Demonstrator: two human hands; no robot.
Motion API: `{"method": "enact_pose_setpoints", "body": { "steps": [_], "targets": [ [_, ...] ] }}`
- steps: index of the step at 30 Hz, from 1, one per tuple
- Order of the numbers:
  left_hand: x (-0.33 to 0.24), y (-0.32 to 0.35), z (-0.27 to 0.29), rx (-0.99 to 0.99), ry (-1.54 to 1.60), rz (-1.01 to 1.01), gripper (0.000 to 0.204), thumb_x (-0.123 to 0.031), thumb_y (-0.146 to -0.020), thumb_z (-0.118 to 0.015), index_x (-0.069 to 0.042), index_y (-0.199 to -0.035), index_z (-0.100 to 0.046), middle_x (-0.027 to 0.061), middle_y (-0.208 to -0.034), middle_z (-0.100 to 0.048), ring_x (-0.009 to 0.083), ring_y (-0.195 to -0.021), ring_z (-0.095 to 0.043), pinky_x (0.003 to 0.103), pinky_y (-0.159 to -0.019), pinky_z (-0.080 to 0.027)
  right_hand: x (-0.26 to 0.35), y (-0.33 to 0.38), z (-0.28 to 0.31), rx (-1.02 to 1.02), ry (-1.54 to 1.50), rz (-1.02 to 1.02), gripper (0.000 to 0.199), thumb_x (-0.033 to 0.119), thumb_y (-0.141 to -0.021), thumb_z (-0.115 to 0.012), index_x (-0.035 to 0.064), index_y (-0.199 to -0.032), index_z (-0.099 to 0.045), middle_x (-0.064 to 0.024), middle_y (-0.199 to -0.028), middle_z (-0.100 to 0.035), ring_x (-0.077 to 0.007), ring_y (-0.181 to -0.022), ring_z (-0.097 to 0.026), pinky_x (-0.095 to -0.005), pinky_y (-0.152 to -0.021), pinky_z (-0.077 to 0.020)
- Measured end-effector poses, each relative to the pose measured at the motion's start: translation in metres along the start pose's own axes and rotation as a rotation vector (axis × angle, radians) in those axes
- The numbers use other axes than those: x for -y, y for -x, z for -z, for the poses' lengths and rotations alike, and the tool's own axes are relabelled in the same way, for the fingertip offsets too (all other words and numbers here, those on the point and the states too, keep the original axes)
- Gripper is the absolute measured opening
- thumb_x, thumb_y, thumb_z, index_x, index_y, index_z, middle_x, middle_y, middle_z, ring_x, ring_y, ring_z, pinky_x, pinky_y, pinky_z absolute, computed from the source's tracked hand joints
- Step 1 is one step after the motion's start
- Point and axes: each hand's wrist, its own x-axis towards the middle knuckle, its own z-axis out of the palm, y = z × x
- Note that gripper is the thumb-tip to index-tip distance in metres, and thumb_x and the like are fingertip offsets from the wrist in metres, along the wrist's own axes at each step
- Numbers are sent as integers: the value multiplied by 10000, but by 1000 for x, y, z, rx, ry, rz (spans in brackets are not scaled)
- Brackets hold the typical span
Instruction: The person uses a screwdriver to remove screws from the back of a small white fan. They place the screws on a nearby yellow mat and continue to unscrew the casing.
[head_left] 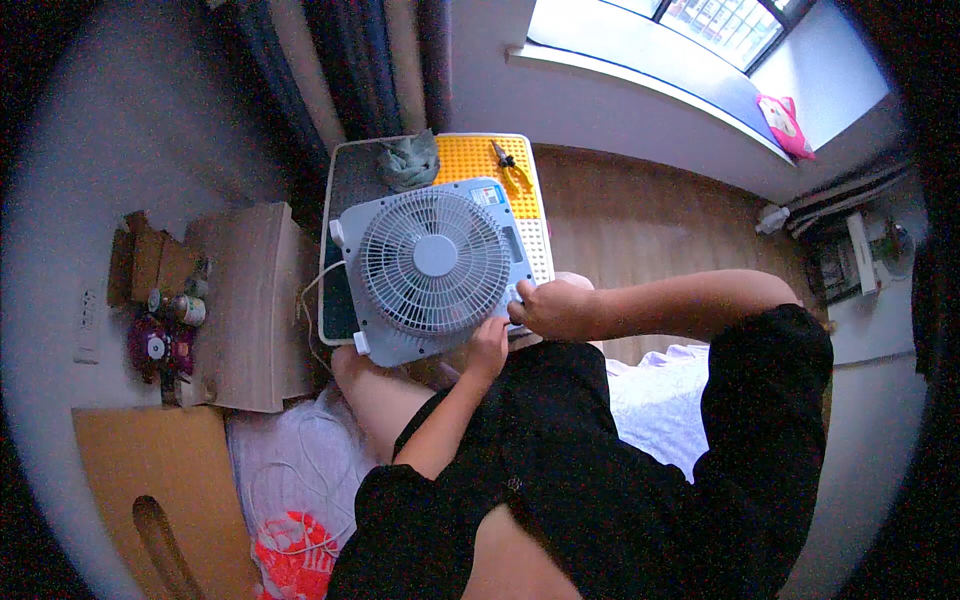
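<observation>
A small bench (340, 250) stands before the seated person, and most of it is taken up by a pale grey box fan (432, 268) lying flat with its round grille facing up. Behind the fan, a yellow mat (470, 160) covers the far part of the bench, with a crumpled grey cloth (408, 160) and a pair of pliers (511, 167) on it. A white cord (312, 290) trails off the fan's left side.

Both hands work at the fan's near right corner. The right hand (555, 307) rests on the frame edge, its fingers curled together against the casing. The left hand (488, 345) sits just below it at the lower rim of the grille, fingers bent onto the edge; whether they pinch anything small cannot be told.

To do this well, the person would likely keep one hand pressing the frame steady while the other works the rim, prying gently so the thin grille ribs do not bend.
</observation>
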Motion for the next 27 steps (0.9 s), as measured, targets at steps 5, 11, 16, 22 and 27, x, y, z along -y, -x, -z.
{"method": "enact_pose_setpoints", "body": {
  "steps": [5, 11, 16, 22, 27],
  "targets": [
    [-7, -4, 2, -51, 63, -67, 114, -30, -740, -553, -4, -841, -506, 199, -810, -541, 377, -744, -540, 439, -621, -442, -18, 11, -10, 113, -434, -183, 286, 236, -812, -532, 51, -1030, -513, -207, -789, -506, -335, -663, -598, -418, -540, -488],
    [-9, 0, 2, -62, -6, -34, 171, -32, -771, -542, -24, -940, -523, 159, -871, -564, 337, -808, -550, 402, -687, -450, -2, 6, -11, 66, -273, -76, 347, 256, -771, -566, 15, -983, -434, -207, -732, -517, -322, -638, -606, -393, -508, -484],
    [0, -1, 5, -30, 10, -35, 172, -34, -772, -546, -39, -943, -527, 153, -869, -567, 336, -800, -552, 396, -673, -456, -8, 0, 24, 228, -553, -419, 315, 300, -843, -472, -8, -905, -488, -213, -715, -547, -349, -667, -593, -436, -543, -475],
    [0, 0, -2, -30, 36, -23, 135, -51, -775, -543, -40, -907, -521, 152, -831, -562, 341, -757, -557, 410, -639, -452, -3, -3, -16, 314, -372, -275, 234, 241, -821, -491, 33, -905, -559, -200, -659, -526, -355, -674, -592, -423, -541, -480],
    [3, 2, 0, -66, 25, -48, 152, -23, -755, -541, -11, -906, -524, 174, -828, -560, 355, -754, -554, 410, -649, -455, 1, 0, -10, 156, -437, -204, 370, 267, -802, -520, -38, -1006, -468, -230, -696, -552, -379, -680, -593, -446, -596, -474]
  ]
}}
